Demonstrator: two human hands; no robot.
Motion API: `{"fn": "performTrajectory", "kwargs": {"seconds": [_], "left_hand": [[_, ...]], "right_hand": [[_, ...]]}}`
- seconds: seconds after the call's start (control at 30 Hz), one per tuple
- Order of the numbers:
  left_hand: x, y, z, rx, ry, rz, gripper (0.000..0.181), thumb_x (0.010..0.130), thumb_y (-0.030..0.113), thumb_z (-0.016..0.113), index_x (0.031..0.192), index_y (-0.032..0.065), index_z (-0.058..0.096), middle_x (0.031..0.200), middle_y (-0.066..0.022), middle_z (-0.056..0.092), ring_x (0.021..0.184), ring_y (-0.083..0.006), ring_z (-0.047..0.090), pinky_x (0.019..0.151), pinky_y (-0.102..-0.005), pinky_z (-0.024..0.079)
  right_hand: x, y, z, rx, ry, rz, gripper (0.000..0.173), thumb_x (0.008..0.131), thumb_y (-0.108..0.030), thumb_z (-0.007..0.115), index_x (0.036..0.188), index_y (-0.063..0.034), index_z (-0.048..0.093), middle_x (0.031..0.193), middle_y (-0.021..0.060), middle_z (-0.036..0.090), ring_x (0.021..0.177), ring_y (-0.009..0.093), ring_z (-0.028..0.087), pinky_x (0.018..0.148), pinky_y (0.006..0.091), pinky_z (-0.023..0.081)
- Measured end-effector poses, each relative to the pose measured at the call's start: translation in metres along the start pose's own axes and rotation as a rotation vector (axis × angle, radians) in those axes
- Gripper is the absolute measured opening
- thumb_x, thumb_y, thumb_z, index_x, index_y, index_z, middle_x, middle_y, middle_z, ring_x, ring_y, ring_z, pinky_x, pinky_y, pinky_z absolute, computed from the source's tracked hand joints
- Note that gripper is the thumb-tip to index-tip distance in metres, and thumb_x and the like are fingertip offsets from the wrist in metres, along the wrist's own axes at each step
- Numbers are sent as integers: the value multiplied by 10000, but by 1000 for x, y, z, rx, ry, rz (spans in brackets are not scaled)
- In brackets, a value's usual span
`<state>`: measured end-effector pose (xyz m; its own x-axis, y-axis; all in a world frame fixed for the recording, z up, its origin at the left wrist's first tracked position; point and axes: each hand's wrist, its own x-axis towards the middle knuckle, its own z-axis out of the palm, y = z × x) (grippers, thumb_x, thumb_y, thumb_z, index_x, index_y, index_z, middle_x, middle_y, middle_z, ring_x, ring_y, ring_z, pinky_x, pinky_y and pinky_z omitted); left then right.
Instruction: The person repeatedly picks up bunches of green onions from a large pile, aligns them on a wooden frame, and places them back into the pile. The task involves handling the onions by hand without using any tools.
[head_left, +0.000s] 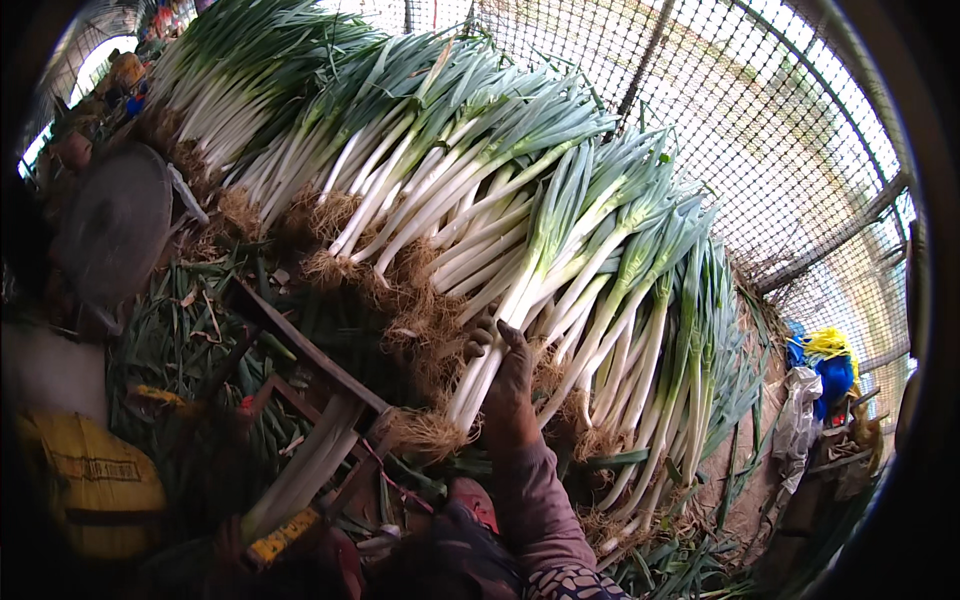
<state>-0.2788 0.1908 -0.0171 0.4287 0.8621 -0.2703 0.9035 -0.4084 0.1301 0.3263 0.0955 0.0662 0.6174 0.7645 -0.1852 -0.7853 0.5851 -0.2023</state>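
My right hand (510, 367) is closed around the white shanks of a few leeks (517, 300), just above their roots. Their green leaves reach up over a long row of leeks (442, 157), which lies with brown fibrous roots towards me. At lower left, a bunch of leek stalks (307, 469) slants beside a dark bar-shaped frame (307, 345). A dim shape at that bunch's lower end appears to be my left hand (229, 536); shadow hides its fingers and its grip.
Mesh netting (772, 150) on poles rises behind the row. A dark round disc (116, 225) and a yellow printed bag (97, 480) stand at left. Cut leaves (195, 322) litter the ground. Blue and yellow plastic (829, 367) lies at right. A red shoe (472, 501) is below.
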Motion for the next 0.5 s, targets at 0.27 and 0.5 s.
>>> {"fn": "performTrajectory", "kwargs": {"seconds": [0.27, 0.5], "left_hand": [[16, 14, -70, -1022, 569, -368, 429, 871, 280, 606, 1193, 12, 515, 1165, -150, 553, 1021, -218, 559, 894, -359, 459], [-3, 246, -272, -1569, -72, 305, 442, 873, 252, 591, 1222, -2, 492, 1179, -177, 540, 1090, -284, 545, 915, -409, 477]], "right_hand": [[-132, 18, 104, -238, 59, 10, 149, 921, -181, 467, 988, -56, 420, 772, 22, 451, 614, 89, 437, 519, 239, 406], [-244, 63, 160, -341, -38, 66, 210, 901, -132, 499, 1041, -43, 370, 762, 78, 488, 619, 158, 502, 524, 308, 465]]}}
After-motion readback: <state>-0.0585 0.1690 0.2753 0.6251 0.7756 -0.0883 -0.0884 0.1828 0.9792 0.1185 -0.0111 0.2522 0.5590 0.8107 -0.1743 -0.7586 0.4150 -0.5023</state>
